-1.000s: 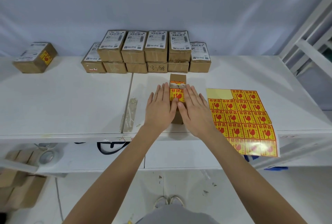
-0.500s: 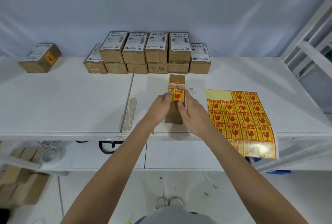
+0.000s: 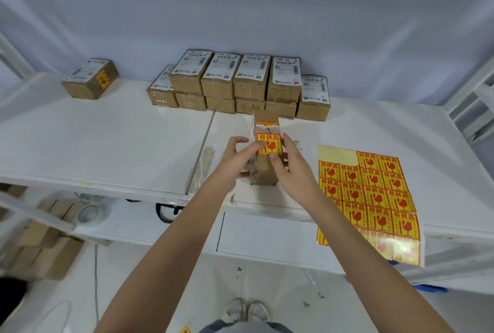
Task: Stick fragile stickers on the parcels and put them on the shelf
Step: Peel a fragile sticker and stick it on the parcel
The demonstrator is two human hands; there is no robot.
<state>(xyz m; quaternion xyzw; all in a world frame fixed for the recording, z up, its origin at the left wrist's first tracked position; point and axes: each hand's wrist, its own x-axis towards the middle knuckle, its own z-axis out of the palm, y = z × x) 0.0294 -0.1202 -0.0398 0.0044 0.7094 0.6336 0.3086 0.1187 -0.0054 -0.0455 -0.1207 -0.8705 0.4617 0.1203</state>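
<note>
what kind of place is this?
Likely a parcel packing or dispatch station. Cues: stacked brown parcels with printed shipping labels against the back wall, a sheet of fragile stickers on the white table, and both hands holding a parcel in hand that already bears a sticker.

Sticker sheet (image 3: 374, 199) partly behind the right forearm; label text unreadable

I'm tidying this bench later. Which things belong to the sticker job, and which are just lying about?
Job: held parcel, its fragile sticker, sticker sheet, stacked parcels, stickered parcel.
Lying about: tape roll, lower boxes.
</note>
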